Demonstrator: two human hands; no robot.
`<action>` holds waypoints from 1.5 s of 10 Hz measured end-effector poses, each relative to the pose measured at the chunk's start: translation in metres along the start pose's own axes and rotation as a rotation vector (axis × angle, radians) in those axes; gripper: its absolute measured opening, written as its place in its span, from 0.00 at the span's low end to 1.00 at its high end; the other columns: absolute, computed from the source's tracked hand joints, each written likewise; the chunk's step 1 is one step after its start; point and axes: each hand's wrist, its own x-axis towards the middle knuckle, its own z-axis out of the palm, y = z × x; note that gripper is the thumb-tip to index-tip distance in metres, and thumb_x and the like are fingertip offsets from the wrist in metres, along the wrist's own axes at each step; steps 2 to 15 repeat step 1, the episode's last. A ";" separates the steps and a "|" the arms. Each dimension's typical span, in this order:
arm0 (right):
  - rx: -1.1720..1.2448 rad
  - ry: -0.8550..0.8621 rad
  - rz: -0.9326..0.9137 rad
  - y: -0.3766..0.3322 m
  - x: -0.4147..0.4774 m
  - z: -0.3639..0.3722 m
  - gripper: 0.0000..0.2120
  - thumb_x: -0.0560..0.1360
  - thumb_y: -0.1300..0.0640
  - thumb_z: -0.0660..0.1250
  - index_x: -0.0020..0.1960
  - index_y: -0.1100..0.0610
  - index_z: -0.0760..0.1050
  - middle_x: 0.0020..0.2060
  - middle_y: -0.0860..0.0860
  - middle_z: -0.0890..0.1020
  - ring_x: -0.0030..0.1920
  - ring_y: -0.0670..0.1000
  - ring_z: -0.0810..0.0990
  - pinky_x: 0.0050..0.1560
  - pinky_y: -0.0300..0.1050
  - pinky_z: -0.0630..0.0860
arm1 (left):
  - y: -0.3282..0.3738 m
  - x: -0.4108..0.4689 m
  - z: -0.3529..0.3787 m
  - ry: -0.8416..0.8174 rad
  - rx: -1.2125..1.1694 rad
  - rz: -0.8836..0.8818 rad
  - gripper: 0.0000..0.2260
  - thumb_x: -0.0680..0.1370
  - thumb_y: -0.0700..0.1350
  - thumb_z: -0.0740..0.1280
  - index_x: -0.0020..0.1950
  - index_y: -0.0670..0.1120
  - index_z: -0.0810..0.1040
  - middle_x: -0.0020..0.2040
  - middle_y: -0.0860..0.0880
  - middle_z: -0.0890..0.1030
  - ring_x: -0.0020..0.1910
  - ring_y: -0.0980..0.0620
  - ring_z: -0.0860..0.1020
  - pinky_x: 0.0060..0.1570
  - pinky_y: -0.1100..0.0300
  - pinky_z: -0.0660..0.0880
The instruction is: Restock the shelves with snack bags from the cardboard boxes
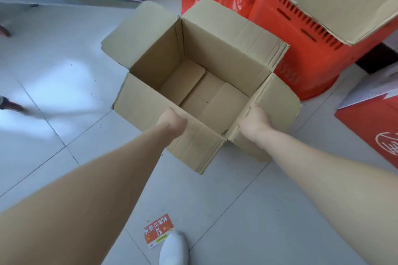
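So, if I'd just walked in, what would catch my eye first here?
The open cardboard box in the middle of the tiled floor, with nothing inside but its bottom flaps. The left hand and right hand both grip its near edge. Behind it on the right stands a bright orange plastic crate, and a small red card lies on the floor by a white shoe at the bottom.
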 end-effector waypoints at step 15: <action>-0.023 -0.038 -0.110 -0.013 -0.025 -0.020 0.22 0.77 0.59 0.62 0.70 0.59 0.65 0.63 0.58 0.76 0.64 0.60 0.74 0.62 0.49 0.71 | 0.013 -0.032 -0.016 0.051 0.089 0.077 0.20 0.80 0.40 0.57 0.73 0.41 0.64 0.67 0.41 0.72 0.64 0.42 0.73 0.59 0.53 0.71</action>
